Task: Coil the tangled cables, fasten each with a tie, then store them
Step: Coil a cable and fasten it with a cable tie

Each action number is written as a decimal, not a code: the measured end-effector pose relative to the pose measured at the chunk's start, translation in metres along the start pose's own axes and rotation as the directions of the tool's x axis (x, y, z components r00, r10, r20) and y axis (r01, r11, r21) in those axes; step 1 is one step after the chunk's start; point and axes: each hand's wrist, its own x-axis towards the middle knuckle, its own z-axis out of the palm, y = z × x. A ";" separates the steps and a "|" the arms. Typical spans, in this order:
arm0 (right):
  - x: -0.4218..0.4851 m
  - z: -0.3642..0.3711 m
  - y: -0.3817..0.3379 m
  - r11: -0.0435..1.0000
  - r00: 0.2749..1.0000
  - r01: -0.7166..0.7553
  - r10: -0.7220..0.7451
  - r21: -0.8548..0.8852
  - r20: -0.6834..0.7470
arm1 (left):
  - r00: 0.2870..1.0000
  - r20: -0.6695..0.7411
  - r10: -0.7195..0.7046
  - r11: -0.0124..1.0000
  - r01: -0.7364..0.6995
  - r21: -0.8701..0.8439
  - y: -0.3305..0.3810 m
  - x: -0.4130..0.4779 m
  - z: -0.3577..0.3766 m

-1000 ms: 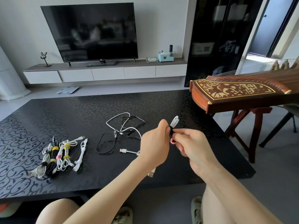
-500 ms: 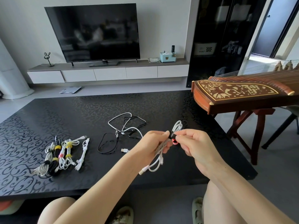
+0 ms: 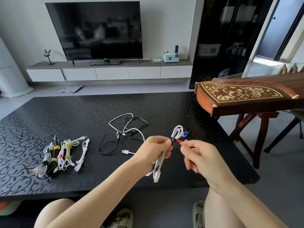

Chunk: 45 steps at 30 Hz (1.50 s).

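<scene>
Your left hand (image 3: 153,151) grips a coiled white cable (image 3: 177,134) near its upper end. The fingers and thumb curl round the strands just below a black band (image 3: 172,141) that wraps the coil. The coil's loop stands up above your fist, and its plug ends hang below it, over the near part of the table (image 3: 65,116).

Your right hand (image 3: 199,156) is just beside the left with its fingers curled. Its fingertips pinch a small red tie (image 3: 179,142) that reaches toward the black band; I cannot tell whether the red piece joins the band. A blue loop (image 3: 185,134) shows just behind the top of the coil, and it is unclear whether it lies on the table or hangs from the coil.

Beyond your left hand, loose cables (image 3: 127,131), white and black, lie crossed over one another on the dark patterned tabletop. A white USB plug (image 3: 125,151) points left, close to your left wrist.

Well to the left, a row of tied bundles (image 3: 56,155) lies side by side, some with yellow bands, one with pink, one with black.

At the right edge of the table, the carved end of a zither (image 3: 243,96) reaches in on a wooden stand. Across the room, a television (image 3: 98,30) stands on a low white cabinet (image 3: 111,73).
</scene>
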 end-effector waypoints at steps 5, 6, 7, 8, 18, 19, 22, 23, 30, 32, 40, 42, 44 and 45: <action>0.001 -0.021 0.010 0.990 0.992 -0.068 0.080 -0.120 0.099 | 0.985 0.056 0.165 0.925 -0.174 0.337 0.008 -0.012 -0.004; 0.000 -0.024 0.013 0.993 0.987 -0.103 0.110 -0.065 0.118 | 0.979 0.066 0.191 0.902 -0.202 0.381 0.010 -0.014 -0.004; -0.001 -0.024 0.016 0.989 0.979 -0.147 0.142 0.020 0.144 | 0.975 0.065 0.211 0.890 -0.219 0.400 0.011 -0.016 -0.004; -0.002 -0.024 0.019 0.971 0.967 -0.202 0.177 0.131 0.181 | 0.973 0.062 0.224 0.887 -0.229 0.401 0.012 -0.017 -0.004; 0.008 -0.017 0.030 0.529 0.834 -0.546 0.272 0.650 0.480 | 0.919 0.275 0.283 0.887 -0.360 0.289 0.028 -0.041 0.000; 0.011 -0.017 0.029 0.566 0.835 -0.543 0.280 0.621 0.474 | 0.913 0.308 0.267 0.876 -0.363 0.317 0.029 -0.045 0.000; 0.021 -0.017 0.020 0.699 0.810 -0.554 0.327 0.451 0.487 | 0.891 0.400 0.217 0.865 -0.365 0.345 0.032 -0.054 0.005; 0.024 -0.017 0.015 0.764 0.800 -0.540 0.336 0.353 0.498 | 0.886 0.420 0.199 0.858 -0.364 0.362 0.031 -0.057 0.007; 0.043 -0.025 -0.040 0.983 0.939 0.008 0.057 -0.186 0.340 | 0.967 0.255 -0.030 0.960 -0.043 0.276 0.006 -0.052 0.012; 0.037 -0.018 -0.049 0.921 0.929 0.213 -0.087 -0.327 0.359 | 0.969 0.221 -0.110 0.968 0.054 0.244 -0.001 -0.047 0.012; -0.007 -0.003 -0.030 0.497 0.736 0.660 -0.579 -0.564 0.351 | 0.945 0.122 -0.304 0.953 0.299 0.058 -0.009 -0.029 0.009; -0.018 -0.001 -0.013 0.370 0.644 0.722 -0.667 -0.585 0.374 | 0.944 0.132 -0.303 0.950 0.310 -0.031 -0.007 -0.028 0.008; -0.028 -0.003 0.001 0.260 0.584 0.742 -0.704 -0.618 0.404 | 0.946 0.146 -0.289 0.943 0.308 -0.129 -0.007 -0.028 0.005; -0.032 -0.004 0.006 0.179 0.550 0.739 -0.718 -0.650 0.427 | 0.941 0.167 -0.294 0.928 0.323 -0.184 -0.007 -0.029 0.004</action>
